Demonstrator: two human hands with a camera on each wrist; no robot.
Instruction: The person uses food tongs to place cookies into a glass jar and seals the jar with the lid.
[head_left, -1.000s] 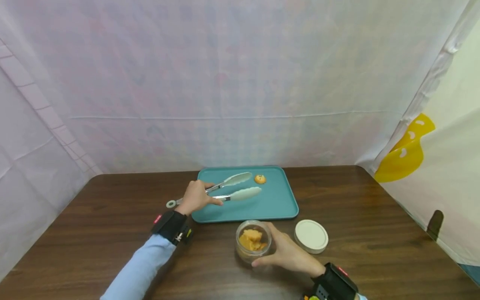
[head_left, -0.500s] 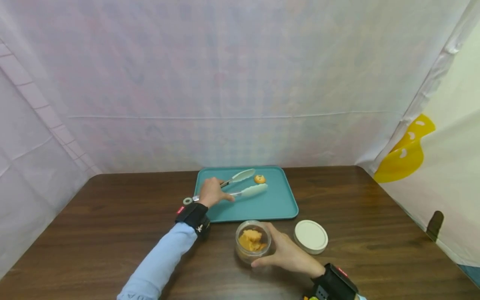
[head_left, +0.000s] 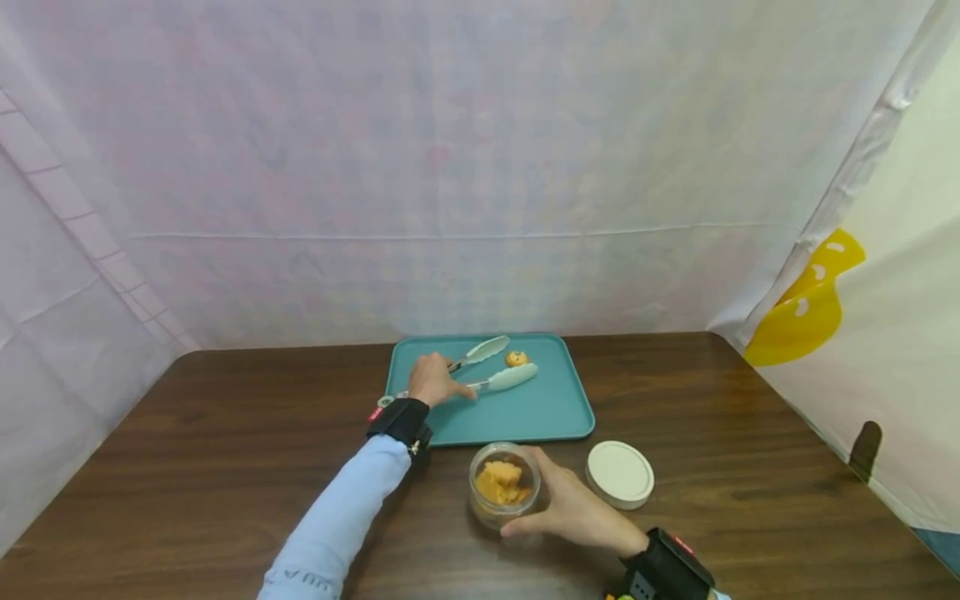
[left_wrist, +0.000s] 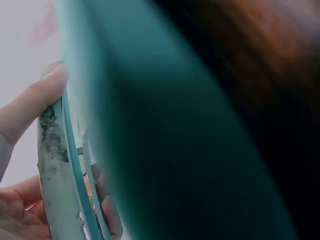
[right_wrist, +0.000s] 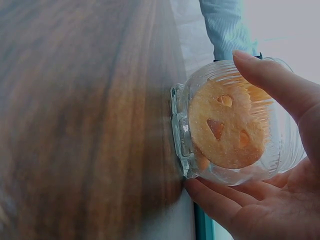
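My left hand [head_left: 437, 381] grips a pair of tongs [head_left: 512, 377] with pale green tips, low over the teal tray [head_left: 543, 421]. The tips are spread, one on the far side and one on the near side of a small round cookie [head_left: 517, 358]. In the left wrist view, thumb and fingers wrap the tongs' handle [left_wrist: 56, 175]. My right hand [head_left: 567, 507] holds a glass jar [head_left: 486, 510] upright on the table, thumb and fingers around its side. Through the glass in the right wrist view shows a cookie [right_wrist: 227, 132] with face-like cut-outs.
A white round lid [head_left: 621, 473] lies on the brown wooden table [head_left: 187, 467], right of the jar. Behind the table hangs a pale curtain [head_left: 465, 167]. A yellow shape [head_left: 806, 308] is on the right-hand cloth.
My left hand has moved right and slightly forward over the tray, bringing the tongs' tips to either side of the cookie. The right hand and jar stay in place.
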